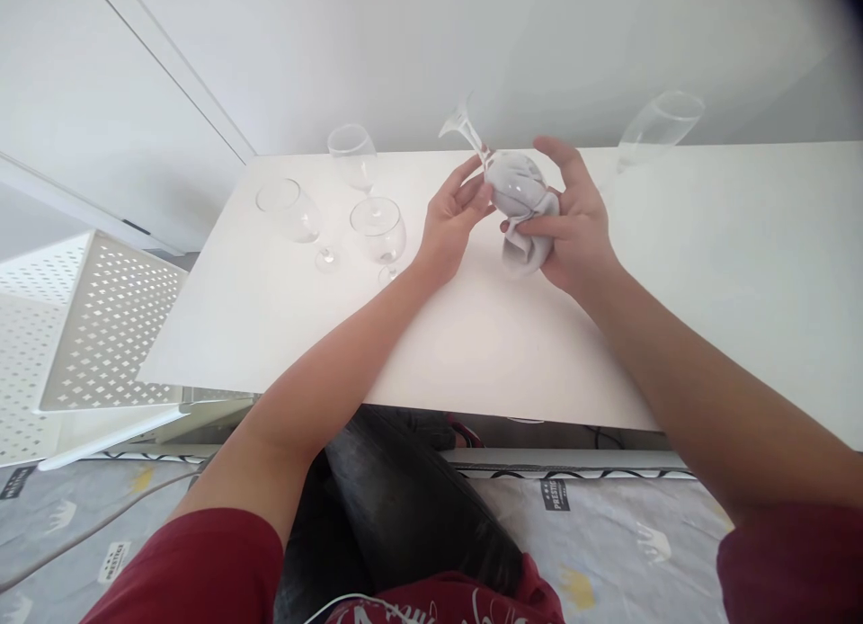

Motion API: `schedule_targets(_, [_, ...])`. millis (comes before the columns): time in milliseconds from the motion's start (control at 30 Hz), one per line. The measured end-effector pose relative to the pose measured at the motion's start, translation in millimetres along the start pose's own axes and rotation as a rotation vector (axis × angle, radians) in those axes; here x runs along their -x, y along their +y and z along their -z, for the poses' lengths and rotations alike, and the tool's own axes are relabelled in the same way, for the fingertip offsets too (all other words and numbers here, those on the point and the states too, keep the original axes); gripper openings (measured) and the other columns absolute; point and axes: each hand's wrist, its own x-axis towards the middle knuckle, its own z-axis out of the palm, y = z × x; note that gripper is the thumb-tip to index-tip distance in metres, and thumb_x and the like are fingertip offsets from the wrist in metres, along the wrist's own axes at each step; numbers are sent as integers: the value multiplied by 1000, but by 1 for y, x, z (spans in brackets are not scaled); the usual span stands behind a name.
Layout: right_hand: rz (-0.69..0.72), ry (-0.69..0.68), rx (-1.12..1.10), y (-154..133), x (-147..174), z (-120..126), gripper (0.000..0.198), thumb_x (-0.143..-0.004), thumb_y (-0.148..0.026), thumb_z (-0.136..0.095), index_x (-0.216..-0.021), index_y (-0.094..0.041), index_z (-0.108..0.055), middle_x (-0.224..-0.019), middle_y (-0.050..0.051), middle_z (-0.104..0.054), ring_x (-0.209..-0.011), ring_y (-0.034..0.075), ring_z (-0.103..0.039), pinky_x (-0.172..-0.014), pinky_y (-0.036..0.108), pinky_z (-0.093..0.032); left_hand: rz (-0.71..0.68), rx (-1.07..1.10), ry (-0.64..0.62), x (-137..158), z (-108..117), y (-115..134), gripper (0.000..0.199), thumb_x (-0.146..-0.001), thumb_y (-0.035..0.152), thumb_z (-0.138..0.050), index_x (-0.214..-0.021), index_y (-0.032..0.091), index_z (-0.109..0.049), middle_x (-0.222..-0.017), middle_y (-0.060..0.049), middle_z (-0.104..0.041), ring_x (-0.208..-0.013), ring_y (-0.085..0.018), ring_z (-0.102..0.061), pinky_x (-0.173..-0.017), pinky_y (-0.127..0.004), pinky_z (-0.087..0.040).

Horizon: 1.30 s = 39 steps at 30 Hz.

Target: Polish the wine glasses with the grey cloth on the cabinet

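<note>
My left hand (459,212) is closed around a wine glass (465,128) near where its stem meets the bowl. The glass is tilted, with its foot up to the left and its bowl toward my right hand. A pale grey cloth (532,237) is stuffed in the bowl and hangs out of its mouth. My right hand (578,212) grips this cloth at the rim, thumb raised and fingers partly hidden behind it. Left of my hands stand three clear glasses: one wine glass (291,212), another at the back (353,156) and a third nearer (378,230).
A tall champagne flute (657,129) stands at the back right of the white table (742,273), by the wall. A white perforated metal panel (111,323) is at the left. Below the table's front edge lies a patterned grey cover (620,543); a cable (101,525) crosses it.
</note>
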Motion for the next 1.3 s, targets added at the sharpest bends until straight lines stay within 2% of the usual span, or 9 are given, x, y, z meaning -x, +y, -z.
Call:
schedule_targets(133, [61,-2,222,-5,4,-5,80,-76,-10,-73,-146,-43,-51,-104,-2,-71,-71,18,-58,-63,33,-54,76,-91,25,4,-1,7,59,-96,65,-70,-146,36,-64,-143,-6,-69,-144,-30,-61,-117,-48,-55])
schedule_targets(267, [-113,-17,-44,-5,-1,2,94,-66,-7,-73,-149,-41,-46,-99,-3,-70,-73,20,-64,-64,36,-56,22,-75,24,2,1,5,67,-93,60,-75,-153,35,-59,-144,-5,-69,-142,-30,-63,-119,-51,-54])
schedule_targets(367, [-166,49,-118,-2,-4,6,91,-60,-5,-70,-143,-38,-52,-97,-3,-69,-74,20,-65,-68,37,-58,-10,-45,-1,2,-2,7,60,-98,57,-70,-153,35,-60,-150,-4,-65,-150,-31,-57,-119,-53,-52])
schedule_targets(500, [16,86,206,-6,5,-4,65,-71,-9,-72,-129,-38,-62,-102,0,-71,-78,21,-63,-67,37,-57,96,-89,42,6,-8,15,56,-95,60,-73,-145,35,-67,-148,-5,-66,-152,-35,-54,-120,-52,-52])
schedule_targets(600, [40,32,329,-10,10,-9,56,-82,-19,-76,-131,-41,-60,-116,0,-72,-85,23,-66,-71,41,-60,125,-92,96,5,-4,13,56,-93,57,-77,-142,32,-69,-142,-7,-69,-150,-34,-56,-122,-53,-50])
schedule_targets(800, [-128,-10,38,2,-2,6,75,-74,-25,-83,-139,-44,-50,-108,1,-71,-81,25,-65,-73,47,-59,19,7,4,1,1,3,54,-96,54,-74,-146,36,-64,-147,-2,-67,-154,-30,-52,-122,-52,-50])
schedule_targets(1000, [36,-34,259,-3,2,-4,63,-76,-16,-73,-132,-39,-59,-106,0,-70,-74,22,-59,-70,42,-52,102,-63,71,5,-4,7,54,-98,58,-70,-145,33,-64,-149,-4,-65,-150,-32,-56,-119,-52,-53])
schedule_targets(1200, [-192,-44,-152,-1,-5,10,88,-63,-9,-76,-141,-42,-50,-116,-2,-71,-81,21,-66,-76,41,-59,-6,-33,9,7,-5,11,48,-96,44,-76,-143,38,-67,-144,1,-69,-153,-30,-51,-129,-50,-44])
schedule_targets(1300, [-18,33,112,1,-1,6,75,-69,-8,-69,-135,-42,-57,-115,-1,-72,-78,20,-63,-72,38,-56,-32,-69,6,10,-11,15,45,-100,47,-70,-144,38,-65,-145,1,-68,-148,-29,-55,-125,-48,-48])
